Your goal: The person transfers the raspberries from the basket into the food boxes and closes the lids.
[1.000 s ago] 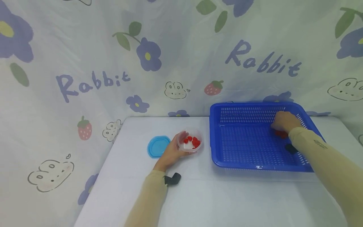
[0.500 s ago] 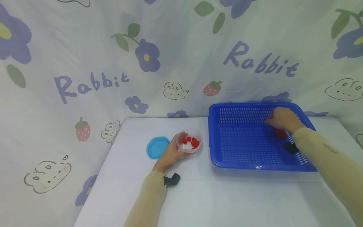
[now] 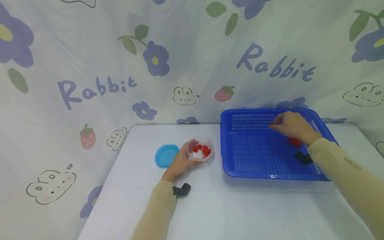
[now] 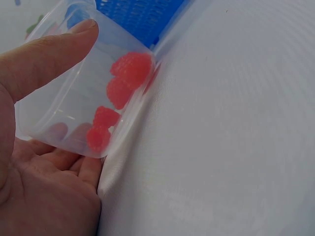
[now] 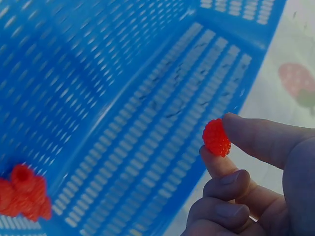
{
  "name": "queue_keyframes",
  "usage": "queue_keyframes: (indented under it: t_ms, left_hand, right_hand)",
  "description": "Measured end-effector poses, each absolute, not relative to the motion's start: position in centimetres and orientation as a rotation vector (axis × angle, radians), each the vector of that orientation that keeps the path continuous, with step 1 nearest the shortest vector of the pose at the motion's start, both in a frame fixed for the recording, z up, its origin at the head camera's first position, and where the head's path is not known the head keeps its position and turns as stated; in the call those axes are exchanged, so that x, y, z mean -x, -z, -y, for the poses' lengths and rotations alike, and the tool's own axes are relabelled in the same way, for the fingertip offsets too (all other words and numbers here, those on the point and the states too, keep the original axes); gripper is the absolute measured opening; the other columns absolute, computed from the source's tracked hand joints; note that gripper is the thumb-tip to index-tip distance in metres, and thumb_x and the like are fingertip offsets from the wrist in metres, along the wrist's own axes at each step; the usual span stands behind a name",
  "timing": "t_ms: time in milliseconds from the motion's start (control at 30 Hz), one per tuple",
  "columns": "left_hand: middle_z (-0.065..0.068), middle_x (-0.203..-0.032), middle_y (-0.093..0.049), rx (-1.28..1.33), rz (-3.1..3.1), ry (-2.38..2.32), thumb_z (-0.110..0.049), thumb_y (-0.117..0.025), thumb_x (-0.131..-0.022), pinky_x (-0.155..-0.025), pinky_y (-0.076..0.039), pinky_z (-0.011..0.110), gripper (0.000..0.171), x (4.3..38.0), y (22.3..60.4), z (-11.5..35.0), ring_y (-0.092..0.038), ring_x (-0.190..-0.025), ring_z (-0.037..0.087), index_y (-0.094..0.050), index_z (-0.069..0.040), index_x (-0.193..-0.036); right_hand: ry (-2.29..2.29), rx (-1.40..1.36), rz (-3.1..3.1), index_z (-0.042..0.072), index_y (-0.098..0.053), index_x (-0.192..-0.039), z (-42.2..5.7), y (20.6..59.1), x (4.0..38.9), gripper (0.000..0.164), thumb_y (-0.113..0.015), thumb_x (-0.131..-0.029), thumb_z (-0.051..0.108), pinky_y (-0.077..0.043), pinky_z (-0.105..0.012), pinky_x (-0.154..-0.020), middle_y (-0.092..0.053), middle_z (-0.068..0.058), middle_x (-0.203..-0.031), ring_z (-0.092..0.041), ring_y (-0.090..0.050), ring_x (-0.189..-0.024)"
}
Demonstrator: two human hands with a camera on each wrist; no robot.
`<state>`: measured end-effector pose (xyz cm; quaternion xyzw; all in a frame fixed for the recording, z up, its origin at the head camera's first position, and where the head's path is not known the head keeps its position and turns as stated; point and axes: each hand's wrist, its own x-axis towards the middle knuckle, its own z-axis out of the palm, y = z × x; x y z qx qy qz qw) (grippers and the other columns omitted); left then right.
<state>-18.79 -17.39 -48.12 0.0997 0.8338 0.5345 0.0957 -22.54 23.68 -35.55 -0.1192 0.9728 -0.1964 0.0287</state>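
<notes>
My left hand [image 3: 181,162] grips a clear plastic tub [image 4: 54,105], thumb along one side and fingers around the other. Inside the tub lie several red raspberries [image 4: 132,70], also visible from above in the head view. Over the back part of a blue plastic basket [image 3: 225,146], my right hand [image 3: 295,126] pinches one raspberry [image 5: 216,138] between thumb and index finger; its other fingers are curled in. A small pile of raspberries [image 5: 23,194] rests on the basket floor, partly hidden by my right wrist in the head view.
A light blue lid [image 3: 166,156] lies on the white table [image 3: 240,213], just left of the tub. The basket stands at the back right with raised, slotted walls. A patterned curtain [image 3: 186,60] hangs behind the table.
My right hand has risen from the raspberry pile and moved left within the basket, a raspberry now showing at its fingertips. The left hand and tub have stayed in place.
</notes>
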Motion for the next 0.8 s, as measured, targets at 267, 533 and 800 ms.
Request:
queue_keyframes:
  t_ms: [267,533,800]
  left_hand:
    - [-0.015,-0.139,-0.041,-0.306,-2.468,-1.59,-0.035,-0.081,-0.068,-0.103,-0.033,0.05,0.092,18.7,48.0,17.3,-0.031,-0.132,0.01,-0.03,-0.029,-0.143]
    - [-0.012,-0.14,-0.041,-0.311,-2.449,-1.594,-0.034,-0.081,-0.07,-0.105,-0.029,0.051,0.09,18.5,47.5,17.3,-0.031,-0.131,0.008,-0.03,-0.027,-0.143]
    - [-0.014,-0.139,-0.042,-0.345,-2.462,-1.607,-0.036,-0.081,-0.069,-0.106,-0.03,0.047,0.087,18.7,47.8,17.4,-0.034,-0.129,0.006,-0.032,-0.031,-0.141]
  right_hand:
    - [0.711,0.375,-2.999,0.003,-0.068,-0.1,-21.4,34.9,21.7,0.042,-0.061,-0.086,0.042,-0.044,-0.036,-0.056,-0.065,-0.005,-0.076,-0.019,-0.052,-0.061]
    - [0.817,0.468,-3.009,0.005,-0.069,-0.096,-19.4,34.7,21.2,0.03,-0.065,-0.085,0.033,-0.031,-0.029,-0.043,-0.047,0.001,-0.054,-0.015,-0.039,-0.047]
    - [0.896,0.537,-2.981,0.009,-0.069,-0.097,-17.5,34.5,20.9,0.03,-0.065,-0.085,0.037,-0.031,-0.028,-0.044,-0.046,0.001,-0.056,-0.014,-0.038,-0.046]
